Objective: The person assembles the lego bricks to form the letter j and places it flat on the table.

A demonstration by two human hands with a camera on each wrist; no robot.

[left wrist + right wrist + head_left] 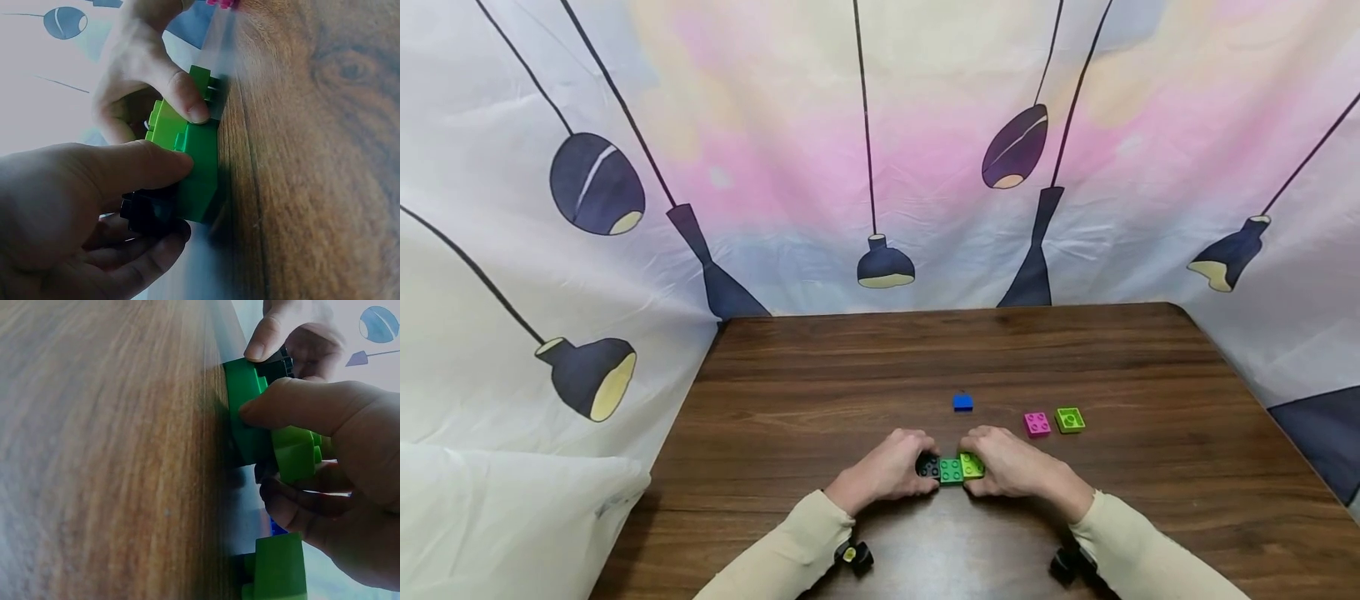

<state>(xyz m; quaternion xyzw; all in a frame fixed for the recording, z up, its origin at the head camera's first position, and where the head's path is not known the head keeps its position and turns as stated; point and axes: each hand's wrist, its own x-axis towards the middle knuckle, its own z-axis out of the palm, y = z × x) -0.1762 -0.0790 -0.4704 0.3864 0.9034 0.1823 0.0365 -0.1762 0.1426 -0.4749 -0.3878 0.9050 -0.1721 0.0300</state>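
Close to the front of the table, a green toy brick [951, 472] lies low, its side facing the wrist cameras. A black brick [928, 467] sits on its left end and a lime-green brick [972, 466] on its right end. My left hand [891, 468] grips the left end, with its thumb on the green brick's side and fingers behind the black brick. My right hand [1013, 467] grips the right end, thumb on the green side, fingers around the lime brick. Fingers partly hide both upper bricks. In the left wrist view the black brick [150, 209] looks dark and blurred.
Beyond the hands, a blue brick [962, 403] lies on the brown wooden table [820, 375]. To the right are a pink brick [1037, 424], studs up, and another lime brick [1070, 420], hollow side up. A printed cloth [805, 167] hangs behind the table.
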